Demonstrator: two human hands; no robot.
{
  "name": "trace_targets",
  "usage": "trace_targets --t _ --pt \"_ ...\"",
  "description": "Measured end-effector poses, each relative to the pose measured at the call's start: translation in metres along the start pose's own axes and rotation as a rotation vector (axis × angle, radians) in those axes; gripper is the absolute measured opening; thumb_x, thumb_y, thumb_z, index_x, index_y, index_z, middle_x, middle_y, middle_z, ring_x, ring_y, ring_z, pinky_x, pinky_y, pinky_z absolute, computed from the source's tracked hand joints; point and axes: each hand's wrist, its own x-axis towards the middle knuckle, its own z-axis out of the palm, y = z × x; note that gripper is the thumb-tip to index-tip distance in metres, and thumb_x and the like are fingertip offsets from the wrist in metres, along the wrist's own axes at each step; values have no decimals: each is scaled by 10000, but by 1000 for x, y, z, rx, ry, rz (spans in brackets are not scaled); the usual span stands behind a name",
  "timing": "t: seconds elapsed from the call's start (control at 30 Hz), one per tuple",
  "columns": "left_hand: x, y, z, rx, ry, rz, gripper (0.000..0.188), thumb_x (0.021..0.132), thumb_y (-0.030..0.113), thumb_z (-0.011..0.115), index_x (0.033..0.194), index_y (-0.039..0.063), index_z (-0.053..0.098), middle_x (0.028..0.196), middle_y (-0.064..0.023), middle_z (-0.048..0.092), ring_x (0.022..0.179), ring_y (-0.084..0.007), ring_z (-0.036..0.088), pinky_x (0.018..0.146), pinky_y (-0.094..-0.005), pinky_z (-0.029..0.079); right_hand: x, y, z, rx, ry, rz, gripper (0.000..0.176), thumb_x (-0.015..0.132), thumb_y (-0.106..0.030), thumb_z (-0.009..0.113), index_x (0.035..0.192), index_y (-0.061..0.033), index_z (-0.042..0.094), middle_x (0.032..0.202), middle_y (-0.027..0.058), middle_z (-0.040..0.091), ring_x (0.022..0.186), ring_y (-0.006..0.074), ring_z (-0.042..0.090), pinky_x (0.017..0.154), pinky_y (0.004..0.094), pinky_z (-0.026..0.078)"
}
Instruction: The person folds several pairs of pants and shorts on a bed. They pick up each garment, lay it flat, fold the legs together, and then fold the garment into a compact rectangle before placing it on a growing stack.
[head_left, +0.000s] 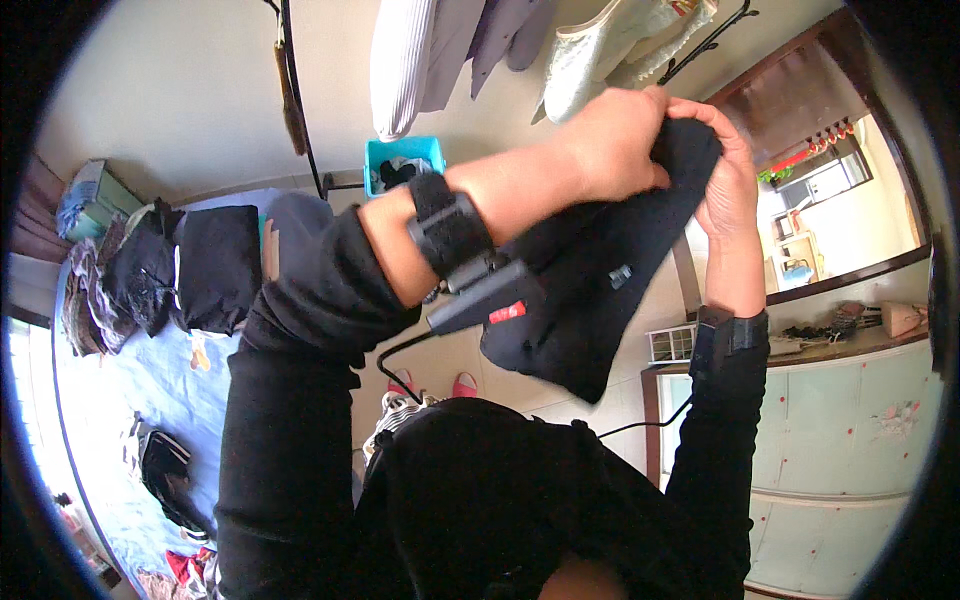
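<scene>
A black cloth garment with a small light label hangs down in front of me, raised up to the right of my body. My left hand reaches across and grips its upper edge, the thumb against the cloth. On the far side of the cloth my right hand holds the upper corner with bent fingers, close to the left fingertips. Each wrist wears a black strap with a device; the left device overlaps part of the garment.
On the left, a bed with a blue sheet holds folded dark clothes and a black-and-white garment. A turquoise bin with cloth stands below hanging clothes. To the right are a mirror and a pale-fronted cabinet.
</scene>
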Motion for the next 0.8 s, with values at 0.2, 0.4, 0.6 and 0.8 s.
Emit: trace_targets --t 0.2,0.4,0.6,0.8 --pt "33 14 -37 166 -112 2 340 685 282 745 884 12 683 858 -216 645 841 -351 633 777 -383 502 -33 42 21 -104 141 -3 504 787 -134 635 1245 -20 460 1165 72 544 1004 153 536 863 295 441" --pt "60 30 -107 15 -5 150 219 788 168 672 847 -39 633 668 -124 628 609 -138 538 611 -323 473 -72 105 11 -835 -30 230 464 676 -331 775 957 12 639 897 161 668 861 272 630 764 351 466" --pt "45 -5 -170 195 303 -235 237 790 218 702 826 -15 670 680 -50 640 608 -132 582 560 -286 460 -69 69 -48 -816 61 314 341 704 -243 767 845 42 646 681 111 638 667 140 572 659 317 457" --pt "27 -58 -205 -115 437 -302 142 782 147 710 796 12 668 711 -11 643 627 -108 578 586 -269 461 -40 -3 -91 -1069 212 66 295 740 -198 723 915 25 641 744 115 646 698 123 571 670 301 461"
